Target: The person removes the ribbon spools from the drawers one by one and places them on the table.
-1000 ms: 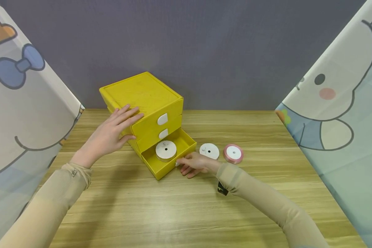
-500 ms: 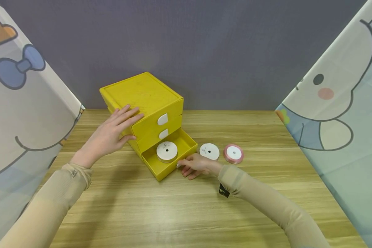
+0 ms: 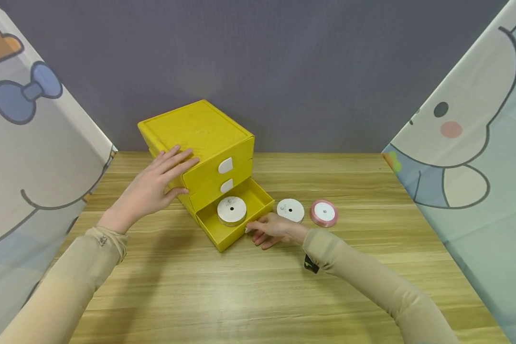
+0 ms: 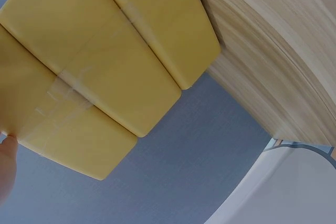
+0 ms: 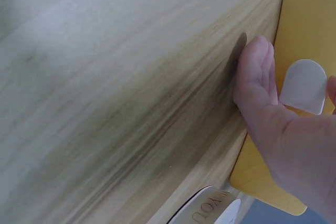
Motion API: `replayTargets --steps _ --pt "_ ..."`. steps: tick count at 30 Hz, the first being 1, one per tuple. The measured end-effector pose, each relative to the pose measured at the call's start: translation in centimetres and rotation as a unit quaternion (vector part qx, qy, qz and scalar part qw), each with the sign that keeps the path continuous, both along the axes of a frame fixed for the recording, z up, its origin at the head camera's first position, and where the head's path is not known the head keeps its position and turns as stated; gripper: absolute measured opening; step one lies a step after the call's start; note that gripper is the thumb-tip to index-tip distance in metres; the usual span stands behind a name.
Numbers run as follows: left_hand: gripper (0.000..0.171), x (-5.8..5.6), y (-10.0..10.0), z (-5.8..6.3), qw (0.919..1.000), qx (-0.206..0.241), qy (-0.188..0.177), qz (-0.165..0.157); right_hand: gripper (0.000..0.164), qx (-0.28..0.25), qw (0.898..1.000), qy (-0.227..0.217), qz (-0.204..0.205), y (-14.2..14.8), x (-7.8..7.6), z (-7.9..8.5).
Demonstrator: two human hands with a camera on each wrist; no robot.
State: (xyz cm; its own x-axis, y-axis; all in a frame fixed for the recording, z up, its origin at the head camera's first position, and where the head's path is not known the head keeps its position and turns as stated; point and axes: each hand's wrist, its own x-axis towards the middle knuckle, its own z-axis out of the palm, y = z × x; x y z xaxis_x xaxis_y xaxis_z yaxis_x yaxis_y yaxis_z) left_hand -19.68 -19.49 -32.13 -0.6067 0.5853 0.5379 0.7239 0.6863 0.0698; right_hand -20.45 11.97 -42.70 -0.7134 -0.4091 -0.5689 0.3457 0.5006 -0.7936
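In the head view, a yellow drawer cabinet (image 3: 198,126) stands at the back left. Its bottom drawer (image 3: 230,237) is pulled out, with a white ribbon spool (image 3: 231,209) lying flat inside. My left hand (image 3: 155,181) rests with spread fingers over the cabinet's front left top edge, thumb against the side. At the drawer's front, my right hand (image 3: 273,228) pinches the white drawer handle (image 5: 304,86), its fingers curled behind the tab and the thumb at the other side in the right wrist view.
Right of the drawer lie another white ribbon spool (image 3: 290,209), partly behind my right hand, and a pink ribbon spool (image 3: 324,213). All stand on a wooden table (image 3: 223,296). A grey wall (image 3: 318,76) rises behind, with printed cloths on both sides.
Since a second ago the bottom drawer, its spool and my right hand have shifted very slightly toward me. Over the last half second nothing visibly moves. My left hand stays in place.
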Motion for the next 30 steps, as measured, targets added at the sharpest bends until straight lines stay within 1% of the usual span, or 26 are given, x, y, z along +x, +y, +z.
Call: replayTargets --steps 6,14,16,22,26,30 --pt "0.082 0.0 0.0 0.0 1.0 0.001 0.0 -0.001 0.04 0.002 1.0 0.003 0.004 0.2 0.1 0.3" --pt "0.082 0.1 0.0 0.0 1.0 0.0 0.0 0.0 0.043 0.012 1.0 0.018 0.01 1.4 0.3 1.4" --pt "0.082 0.1 0.1 0.0 1.0 0.0 -0.001 0.0 0.043 0.013 1.0 0.022 0.015 1.7 0.2 1.8" --pt "0.081 0.2 0.0 0.0 1.0 0.0 -0.003 0.002 0.041 0.016 0.998 0.052 0.041 2.7 -0.1 3.3" --pt "0.081 0.2 0.0 0.0 1.0 0.0 -0.006 0.004 0.044 0.009 0.998 0.053 0.037 3.1 -0.3 4.6" --pt "0.082 0.1 0.0 -0.1 0.9999 0.0 -0.009 0.005 0.047 0.02 0.996 0.067 0.056 3.3 -0.7 5.7"
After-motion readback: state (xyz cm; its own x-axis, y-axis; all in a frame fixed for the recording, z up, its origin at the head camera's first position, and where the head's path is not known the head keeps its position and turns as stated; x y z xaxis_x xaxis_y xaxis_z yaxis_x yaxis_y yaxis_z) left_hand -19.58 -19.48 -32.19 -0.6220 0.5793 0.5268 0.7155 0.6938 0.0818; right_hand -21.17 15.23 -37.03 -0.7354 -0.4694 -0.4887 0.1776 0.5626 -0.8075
